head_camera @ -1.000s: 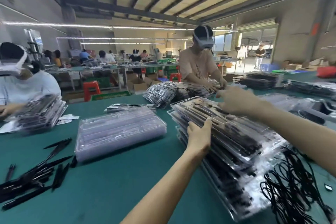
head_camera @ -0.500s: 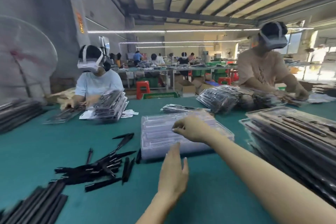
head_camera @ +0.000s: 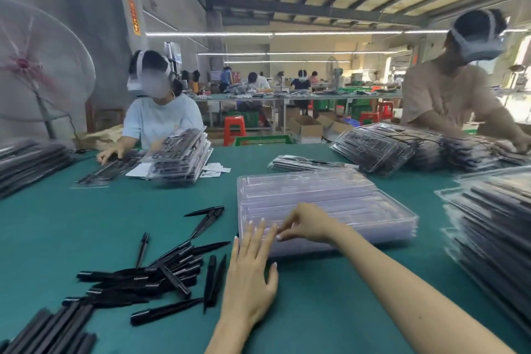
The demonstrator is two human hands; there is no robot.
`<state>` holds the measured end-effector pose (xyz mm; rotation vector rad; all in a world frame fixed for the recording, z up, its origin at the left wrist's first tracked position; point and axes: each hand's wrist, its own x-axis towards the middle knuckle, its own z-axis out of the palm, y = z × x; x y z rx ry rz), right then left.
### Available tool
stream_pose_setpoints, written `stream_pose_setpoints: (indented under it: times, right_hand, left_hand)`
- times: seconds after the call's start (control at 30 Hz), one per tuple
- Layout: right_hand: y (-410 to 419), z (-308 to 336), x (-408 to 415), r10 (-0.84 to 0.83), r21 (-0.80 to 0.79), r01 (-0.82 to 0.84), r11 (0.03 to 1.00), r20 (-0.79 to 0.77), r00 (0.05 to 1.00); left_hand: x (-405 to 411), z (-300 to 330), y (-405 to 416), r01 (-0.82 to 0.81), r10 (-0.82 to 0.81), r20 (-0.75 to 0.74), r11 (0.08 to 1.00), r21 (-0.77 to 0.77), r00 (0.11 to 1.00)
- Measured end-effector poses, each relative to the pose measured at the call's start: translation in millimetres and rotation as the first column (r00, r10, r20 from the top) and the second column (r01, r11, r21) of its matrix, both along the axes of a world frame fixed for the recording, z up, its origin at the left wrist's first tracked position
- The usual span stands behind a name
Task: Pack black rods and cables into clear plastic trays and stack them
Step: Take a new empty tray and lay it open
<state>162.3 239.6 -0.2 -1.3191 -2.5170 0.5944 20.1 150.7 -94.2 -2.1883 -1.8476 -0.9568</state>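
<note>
While both hands (head_camera: 275,241) touch its near corner, the clear tray stack (head_camera: 324,207) sits translucent, ridged.

Empty clear trays (head_camera: 324,207) lie stacked flat beside scattered black rods (head_camera: 161,270).

On the green table (head_camera: 86,224), the right hand (head_camera: 309,224) pinches the near left corner of the stack of empty clear trays (head_camera: 324,207); the left hand (head_camera: 250,276) lies flat beside it, fingertips touching, near scattered black rods (head_camera: 149,276).
</note>
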Motion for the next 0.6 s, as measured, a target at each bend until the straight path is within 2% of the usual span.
stream_pose_setpoints:
  times: [0.27, 0.43, 0.6]
  right_hand:
    - [17, 11, -1, 0.065, -0.168, -0.058, 0.984, 0.038, 0.997]
    - [20, 4, 2, 0.032, -0.212, -0.038, 0.976, -0.030, 0.999]
    - [21, 4, 1, 0.051, -0.203, -0.052, 0.978, -0.010, 0.999]
  left_hand:
    - [1, 2, -3, 0.027, -0.028, 0.040, 0.999, 0.018, 0.999]
    - [4, 4, -7, 0.046, -0.050, 0.060, 0.997, 0.061, 0.997]
    - [6, 7, -8, 0.003, -0.005, 0.013, 0.990, 0.139, 1.000]
